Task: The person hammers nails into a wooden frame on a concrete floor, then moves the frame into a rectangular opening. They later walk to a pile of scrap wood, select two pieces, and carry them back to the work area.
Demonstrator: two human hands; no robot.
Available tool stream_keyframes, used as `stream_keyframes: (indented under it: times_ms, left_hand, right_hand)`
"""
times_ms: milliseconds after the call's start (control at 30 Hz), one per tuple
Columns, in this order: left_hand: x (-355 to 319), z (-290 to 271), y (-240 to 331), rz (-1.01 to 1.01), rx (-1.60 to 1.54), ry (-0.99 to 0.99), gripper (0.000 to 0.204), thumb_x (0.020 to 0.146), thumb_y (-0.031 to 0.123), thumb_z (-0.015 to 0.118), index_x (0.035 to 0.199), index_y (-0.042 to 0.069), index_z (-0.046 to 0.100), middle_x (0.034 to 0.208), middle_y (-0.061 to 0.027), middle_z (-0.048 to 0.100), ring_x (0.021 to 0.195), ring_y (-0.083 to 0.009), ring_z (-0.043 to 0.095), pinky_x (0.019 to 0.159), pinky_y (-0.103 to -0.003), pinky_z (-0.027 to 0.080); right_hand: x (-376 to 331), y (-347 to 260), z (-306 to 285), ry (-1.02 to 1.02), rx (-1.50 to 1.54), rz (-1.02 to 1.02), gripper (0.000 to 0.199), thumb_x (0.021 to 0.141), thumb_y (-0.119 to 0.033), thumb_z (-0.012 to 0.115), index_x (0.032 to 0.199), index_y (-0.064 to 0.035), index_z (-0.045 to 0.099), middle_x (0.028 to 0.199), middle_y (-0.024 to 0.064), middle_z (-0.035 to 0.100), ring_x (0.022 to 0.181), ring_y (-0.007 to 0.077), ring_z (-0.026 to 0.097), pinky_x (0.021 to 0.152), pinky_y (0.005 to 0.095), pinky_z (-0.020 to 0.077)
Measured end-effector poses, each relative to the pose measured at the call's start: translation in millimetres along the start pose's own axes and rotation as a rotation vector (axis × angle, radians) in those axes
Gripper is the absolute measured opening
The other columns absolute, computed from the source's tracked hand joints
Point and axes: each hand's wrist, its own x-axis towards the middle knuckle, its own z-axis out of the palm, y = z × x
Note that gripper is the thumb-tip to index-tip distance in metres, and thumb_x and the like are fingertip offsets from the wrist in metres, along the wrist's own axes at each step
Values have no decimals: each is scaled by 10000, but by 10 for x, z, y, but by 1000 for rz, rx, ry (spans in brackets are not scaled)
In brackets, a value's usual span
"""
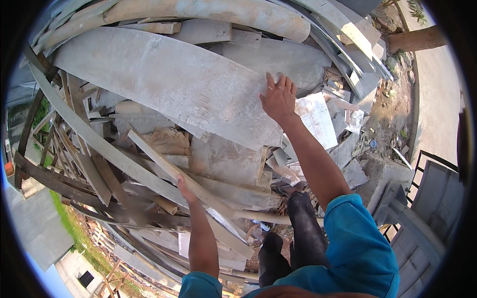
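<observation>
My right hand [279, 98] reaches over the right end of a long grey-white board [169, 74], its fingers apart and slightly bent. Whether its fingertips press on the board cannot be told. My left hand [187, 192] is closed at a long pale wooden plank [158, 158], the thumb lying along its edge and the other fingers mostly hidden. That plank slants from the middle of the heap toward my legs. Beside it runs a longer curved-looking grey strip [107, 134].
Broken white tile-like pieces [316, 119] and rubble lie right of the board. A thick pale tube [238, 15] crosses the far side. Dark timber beams [54, 184] stick out at left. A tree trunk [417, 39] and metal railing [422, 169] stand at right.
</observation>
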Motion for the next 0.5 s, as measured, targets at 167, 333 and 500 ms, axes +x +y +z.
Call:
stream_keyframes:
  times_ms: [167,333,500]
  left_hand:
    - [-162,65,85,-17,25,24,711,936,535,543,1399,15,398,1306,-124,471,1211,-272,450,1063,-393,346]
    - [-346,346,223,-61,2,24,707,923,531,566,1390,25,401,1291,-121,472,1195,-266,463,1045,-399,361]
    - [-74,32,-37,41,81,195,658,908,493,603,1369,60,421,1193,-97,497,1094,-243,509,986,-401,401]
  right_hand:
    - [-1178,-691,-219,-413,910,-6,371,877,-91,619,1233,-28,535,1243,187,550,1146,350,555,924,428,488]
    - [-1572,-1391,836,-817,1579,1035,808,839,-219,750,1454,-57,251,1418,184,439,1319,295,451,1027,465,431]
    - [-1341,-1611,1520,-510,1869,1496,1125,799,-345,805,1551,-107,3,1521,182,329,1415,305,331,1134,481,264]
